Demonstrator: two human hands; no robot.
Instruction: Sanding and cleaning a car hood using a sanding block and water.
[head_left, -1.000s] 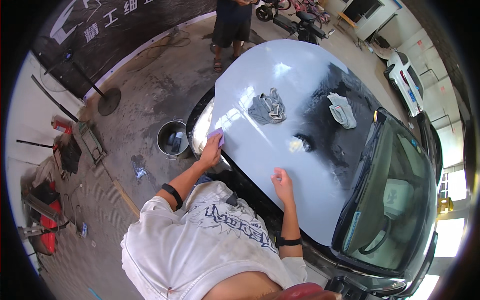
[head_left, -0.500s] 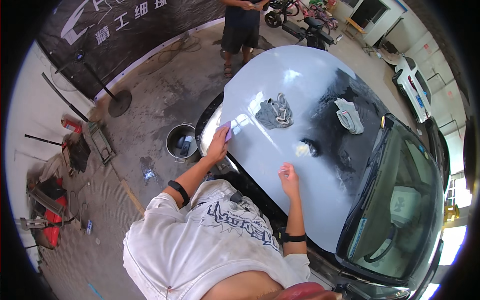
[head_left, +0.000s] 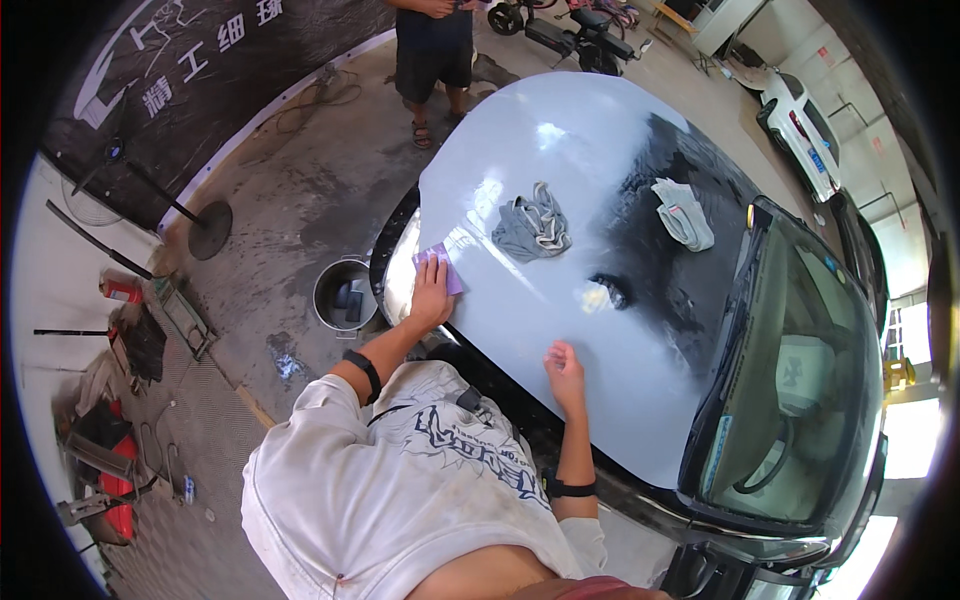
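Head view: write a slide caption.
Left hand on a purple sheet at the edge of a grey-and-black car hood bearing two cloths.

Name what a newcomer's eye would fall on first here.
Likely the big pale grey car hood filling the middle, with a black patch toward the windshield. Next, the bright purple pad under the left hand at the hood's front edge. Then two cloths: a dark grey one on the pale area, a lighter one on the black.
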